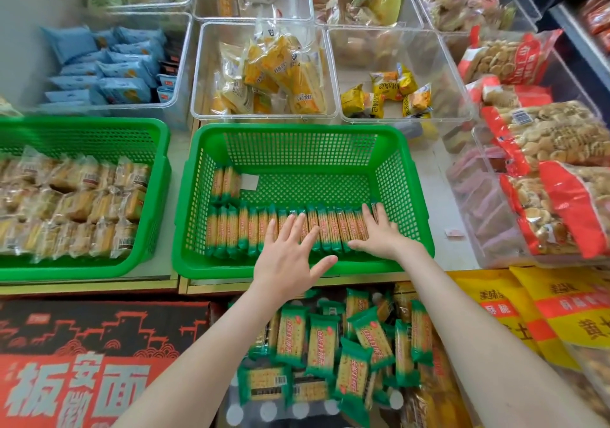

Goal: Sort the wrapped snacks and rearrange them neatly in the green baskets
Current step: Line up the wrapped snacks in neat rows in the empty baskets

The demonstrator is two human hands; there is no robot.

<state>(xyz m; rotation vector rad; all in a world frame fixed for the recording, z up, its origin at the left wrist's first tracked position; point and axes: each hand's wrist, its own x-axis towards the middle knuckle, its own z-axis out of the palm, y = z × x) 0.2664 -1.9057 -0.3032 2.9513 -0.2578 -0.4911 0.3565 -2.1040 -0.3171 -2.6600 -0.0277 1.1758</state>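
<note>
A green mesh basket (pixel 297 130) stands in the middle. Along its near side runs a row of green-wrapped cracker packs (pixel 237 233) set on edge, with a short second row (pixel 226 185) at its far left. My left hand (pixel 290 256) lies flat with spread fingers on the row's middle. My right hand (pixel 379 233) presses flat on the row's right end. Below the shelf edge lies a loose pile of the same green packs (pixel 346 345). A second green basket (pixel 82 269) at left holds rows of clear-wrapped cakes (pixel 72 203).
Clear plastic bins behind the baskets hold blue packs (pixel 109 64), yellow cake packs (pixel 280 71) and small yellow snacks (pixel 392 94). Large red-and-clear biscuit bags (pixel 544 137) lie at right. A red and black carton (pixel 82 361) sits at lower left, yellow bags (pixel 544 312) at lower right.
</note>
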